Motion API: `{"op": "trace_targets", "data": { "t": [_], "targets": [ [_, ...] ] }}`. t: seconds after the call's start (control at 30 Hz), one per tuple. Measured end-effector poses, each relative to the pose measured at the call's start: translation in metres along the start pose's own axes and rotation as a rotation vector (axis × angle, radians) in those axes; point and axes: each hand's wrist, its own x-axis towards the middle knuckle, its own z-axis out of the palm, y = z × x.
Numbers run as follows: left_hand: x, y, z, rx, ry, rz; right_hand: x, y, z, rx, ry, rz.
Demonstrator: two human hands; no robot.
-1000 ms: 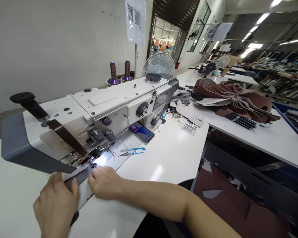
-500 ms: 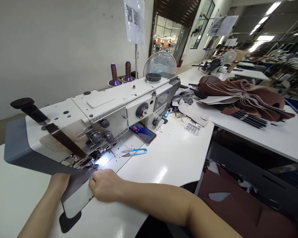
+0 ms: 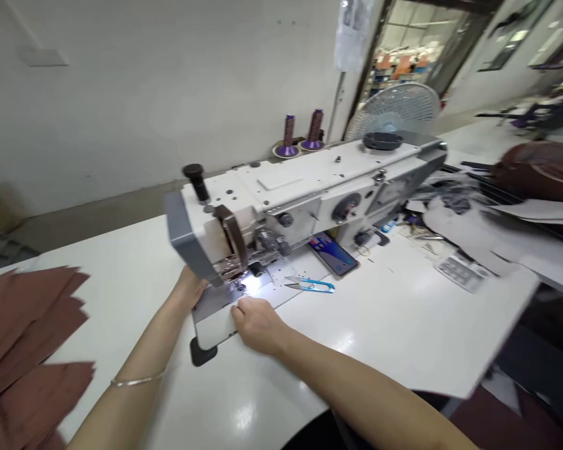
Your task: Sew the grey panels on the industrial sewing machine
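Note:
A white sewing machine [image 3: 300, 187] stands before me, its lamp shining on the needle area [image 3: 241, 285]. My right hand [image 3: 258, 322] is closed at the front of the needle, fingertips pinched together; whatever is in them is too small or hidden to make out. My left hand [image 3: 193, 289] is behind the machine's head at the left side of the bed, its fingers mostly hidden by the head. Blue-handled thread snips [image 3: 312, 285] lie on the bed to the right of my right hand. A phone [image 3: 334, 255] rests under the machine arm.
Brown cut pieces [image 3: 32, 319] lie at the left of the white table [image 3: 380, 325]. Two brown thread cones [image 3: 288, 134] and a fan [image 3: 396, 112] stand behind the machine. Grey scraps [image 3: 469, 231] and a brown bundle [image 3: 539, 172] are at the right.
My view has swung left, so the machine sits further right and the brown pieces at the left have come into view. Both hands remain near the needle area.

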Motion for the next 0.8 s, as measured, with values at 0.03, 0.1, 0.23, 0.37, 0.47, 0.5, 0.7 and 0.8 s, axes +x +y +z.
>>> {"op": "trace_targets", "data": {
  "t": [0.03,0.1,0.23,0.37,0.47,0.5,0.7,0.8],
  "targets": [
    [-0.011,-0.001,-0.014,0.026,0.004,-0.006,-0.002,-0.002,-0.001,0.011,0.01,-0.017],
    [-0.042,-0.001,-0.054,0.115,0.045,0.002,-0.007,-0.004,-0.002,0.023,0.033,-0.002],
    [-0.12,0.001,-0.166,0.579,0.413,0.198,-0.008,0.0,0.007,0.029,0.125,-0.03],
    [-0.185,-0.004,-0.266,1.332,0.86,0.103,-0.006,0.002,0.017,0.014,0.222,-0.078],
    [-0.203,-0.014,-0.293,1.514,0.766,-0.208,-0.007,0.0,0.015,-0.002,0.24,-0.067],
    [-0.203,-0.016,-0.291,1.542,0.718,-0.248,-0.007,-0.001,0.014,0.002,0.239,-0.06],
    [-0.186,-0.003,-0.255,1.243,0.834,-0.208,-0.009,-0.002,0.01,0.065,0.238,-0.02],
    [-0.179,0.013,-0.265,1.063,0.893,-0.233,-0.009,-0.001,0.012,0.065,0.249,-0.024]
  ]
}}
